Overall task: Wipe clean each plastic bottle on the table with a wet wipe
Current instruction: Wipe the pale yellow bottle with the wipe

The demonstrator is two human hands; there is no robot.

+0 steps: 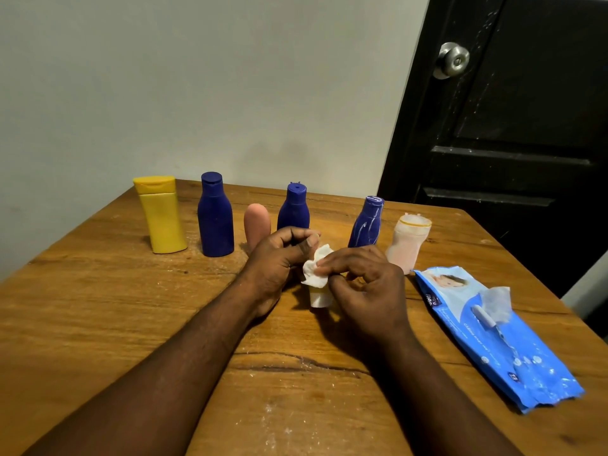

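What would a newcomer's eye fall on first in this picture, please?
Two hands meet at the centre of the table: the left hand grips a small white bottle while the right hand pinches a white wipe against it. Behind them stand six bottles in a row, a yellow bottle leftmost. A blue wipes pack lies on the right.

Saw a worn wooden table (115, 307), cracked along the grain. Counted six bottles upright in a row near its far edge (left to right): yellow bottle (162, 218), tall dark blue bottle (215, 218), pink bottle (257, 222), middle blue bottle (293, 209), scuffed blue bottle (367, 225), pale pink bottle (406, 245). Found a blue wipes pack (493, 343) lying flat at the right, one wipe (496, 301) poking out.
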